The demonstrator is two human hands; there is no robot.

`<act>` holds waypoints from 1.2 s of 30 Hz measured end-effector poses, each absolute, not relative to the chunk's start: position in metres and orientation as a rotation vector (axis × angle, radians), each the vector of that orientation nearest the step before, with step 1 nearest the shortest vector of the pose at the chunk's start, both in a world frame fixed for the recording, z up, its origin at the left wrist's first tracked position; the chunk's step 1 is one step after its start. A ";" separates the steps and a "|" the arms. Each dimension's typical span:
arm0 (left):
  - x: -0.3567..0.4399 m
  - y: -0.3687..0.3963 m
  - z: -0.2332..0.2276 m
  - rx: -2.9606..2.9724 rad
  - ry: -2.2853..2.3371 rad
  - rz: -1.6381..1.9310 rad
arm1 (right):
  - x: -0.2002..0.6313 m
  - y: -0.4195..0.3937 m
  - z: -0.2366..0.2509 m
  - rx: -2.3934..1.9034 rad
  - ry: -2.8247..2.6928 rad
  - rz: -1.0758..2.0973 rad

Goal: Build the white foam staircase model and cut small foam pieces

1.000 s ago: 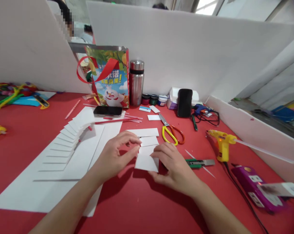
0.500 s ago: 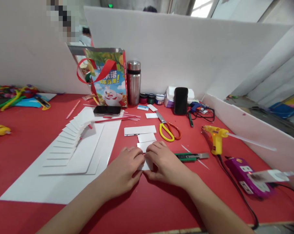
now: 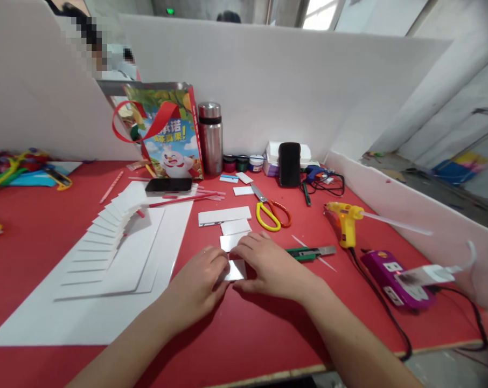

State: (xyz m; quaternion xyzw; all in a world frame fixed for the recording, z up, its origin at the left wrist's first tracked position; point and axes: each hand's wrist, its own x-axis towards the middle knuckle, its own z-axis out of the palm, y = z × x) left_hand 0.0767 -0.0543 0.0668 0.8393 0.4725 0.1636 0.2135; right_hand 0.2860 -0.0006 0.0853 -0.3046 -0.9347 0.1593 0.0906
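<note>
Table: a red tabletop [image 3: 46,215] fenced by white partition boards [image 3: 288,91] at the back and right.
Large sheet: a big white sheet [image 3: 86,318] lies flat on the left half, with a stepped white foam-board staircase model [image 3: 106,237] standing on it.
Gift bag: a colourful printed bag [image 3: 167,134] with a red ribbon stands upright at the back, a steel flask [image 3: 210,137] just beside it on the right.
Power strip: a purple one [image 3: 389,272] lies near the right edge, a white plug in it.
Glue gun: the yellow glue gun [image 3: 344,221] rests near the strip, nozzle toward the back-left.
Left hand: the left hand [image 3: 199,285] is curled, fingertips pinching the left edge of a small white card piece [image 3: 235,270] and pressing it to the table.
Right hand: the right hand [image 3: 268,264] lies palm-down, fingers bent over the right and far edges of the same piece, grasping it.
Card piece: on the table between both hands, near the front centre, mostly covered.
Other pieces: three white rectangles [image 3: 224,215] lie in a row just behind the hands.
Scissors: the yellow-and-red-handled scissors [image 3: 270,210] lie to the right of those rectangles.
Phone: a dark phone [image 3: 168,185] lies flat before the bag.
Knife: a green utility knife [image 3: 308,252] lies just right of the right hand.
</note>
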 end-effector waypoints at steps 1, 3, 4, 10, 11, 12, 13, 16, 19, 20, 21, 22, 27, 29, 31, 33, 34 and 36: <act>0.077 -0.055 0.066 2.317 1.325 0.461 | 0.290 -0.001 0.087 -0.921 -2.753 0.468; 0.078 -0.055 0.064 2.284 1.345 0.473 | 0.299 -0.001 0.089 -0.966 -2.690 0.434; 0.077 -0.056 0.064 2.272 1.350 0.481 | 0.305 -0.001 0.091 -0.993 -2.662 0.404; 0.077 -0.059 0.061 2.292 1.345 0.520 | 0.328 0.011 0.108 -1.299 -2.431 0.144; 0.078 -0.060 0.061 2.292 1.358 0.522 | 0.328 0.017 0.110 -1.401 -2.395 0.115; 0.078 -0.061 0.060 2.291 1.373 0.525 | 0.327 0.024 0.113 -1.513 -2.374 0.093; 0.079 -0.061 0.060 2.290 1.386 0.528 | 0.326 0.032 0.114 -1.623 -2.365 0.074; 0.083 -0.063 0.060 2.300 1.413 0.529 | 0.318 0.057 0.113 -1.820 -2.396 0.027; 0.087 -0.064 0.059 2.336 1.432 0.513 | 0.308 0.077 0.105 -1.872 -2.434 -0.012; 0.088 -0.064 0.058 2.348 1.436 0.508 | 0.305 0.082 0.103 -1.889 -2.446 -0.024; 0.089 -0.064 0.058 2.360 1.438 0.506 | 0.303 0.085 0.101 -1.907 -2.458 -0.034; 0.090 -0.065 0.057 2.367 1.441 0.508 | 0.300 0.087 0.101 -1.924 -2.467 -0.042; 0.092 -0.067 0.054 2.361 1.481 0.519 | 0.303 0.064 0.112 -1.949 -2.525 -0.067; 0.092 -0.067 0.053 2.355 1.483 0.508 | 0.312 0.040 0.118 -1.935 -2.558 -0.057; 0.092 -0.067 0.054 2.349 1.476 0.490 | 0.324 0.014 0.121 -1.910 -2.616 -0.008; 0.092 -0.067 0.056 2.333 1.482 0.463 | 0.335 -0.008 0.118 -1.823 -2.740 0.013; 0.093 -0.067 0.057 2.326 1.491 0.449 | 0.339 -0.016 0.115 -1.801 -2.772 -0.007; 0.095 -0.067 0.059 2.324 1.511 0.424 | 0.341 -0.024 0.106 -1.750 -2.813 -0.080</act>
